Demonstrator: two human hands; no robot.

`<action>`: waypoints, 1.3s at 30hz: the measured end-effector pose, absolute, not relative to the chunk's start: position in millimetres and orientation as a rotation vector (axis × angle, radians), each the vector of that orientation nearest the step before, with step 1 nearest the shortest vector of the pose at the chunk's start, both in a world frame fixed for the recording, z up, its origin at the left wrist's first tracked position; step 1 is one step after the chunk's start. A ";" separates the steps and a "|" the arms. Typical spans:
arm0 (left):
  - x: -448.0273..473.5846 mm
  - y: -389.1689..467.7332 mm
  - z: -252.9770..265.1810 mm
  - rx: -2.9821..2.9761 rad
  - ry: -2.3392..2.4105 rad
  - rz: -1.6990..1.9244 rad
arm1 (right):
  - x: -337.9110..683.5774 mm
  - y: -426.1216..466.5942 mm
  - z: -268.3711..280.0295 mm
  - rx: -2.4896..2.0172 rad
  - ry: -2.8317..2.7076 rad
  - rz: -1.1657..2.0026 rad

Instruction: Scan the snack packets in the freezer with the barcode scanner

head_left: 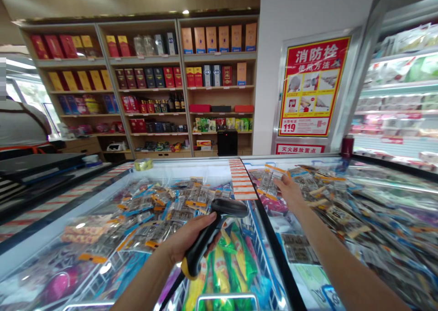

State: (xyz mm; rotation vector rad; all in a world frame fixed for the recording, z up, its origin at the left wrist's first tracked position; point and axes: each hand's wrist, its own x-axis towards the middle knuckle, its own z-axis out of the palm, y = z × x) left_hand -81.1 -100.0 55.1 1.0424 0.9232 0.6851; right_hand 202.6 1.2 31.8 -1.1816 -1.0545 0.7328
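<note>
My left hand [191, 235] is wrapped round the handle of a black and yellow barcode scanner [201, 242]. The scanner's head points right, above a freezer basket of green and yellow corn packs [222, 270]. A dark cable trails down from its handle. Over the right-hand freezer, my right hand [290, 191] is stretched forward, its fingers closed at the edge of a clear food packet [268, 181] with orange strips. The fingertips are partly hidden by the packet and the hand itself. More dark packets [335, 210] lie heaped to the right of this hand.
A black freezer divider [270, 235] runs between both sides, with a strip of price labels [241, 178] at its far end. Packets [178, 206] fill the left freezer. Behind stand shelves of boxes [150, 78], a red poster [313, 87] and a chilled display [400, 96].
</note>
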 end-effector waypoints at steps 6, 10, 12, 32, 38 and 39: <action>-69.0 -90.4 68.9 1.028 0.917 0.670 | 200.4 -2.0 37.9 -1.140 -0.984 0.858; -67.0 -94.1 63.8 1.040 0.906 0.668 | 200.0 -3.0 39.5 -1.120 -0.980 0.874; -68.8 -97.7 58.7 1.086 0.881 0.659 | 199.4 -4.0 40.6 -1.133 -0.981 0.853; -68.6 -111.0 62.6 1.148 0.829 0.712 | 195.1 -10.2 46.6 -1.187 -1.024 0.794; -66.7 -112.8 63.6 1.141 0.854 0.727 | 193.0 -14.1 47.0 -1.185 -1.044 0.817; -66.6 -112.7 63.9 1.138 0.863 0.730 | 192.6 -14.6 46.9 -1.180 -1.042 0.829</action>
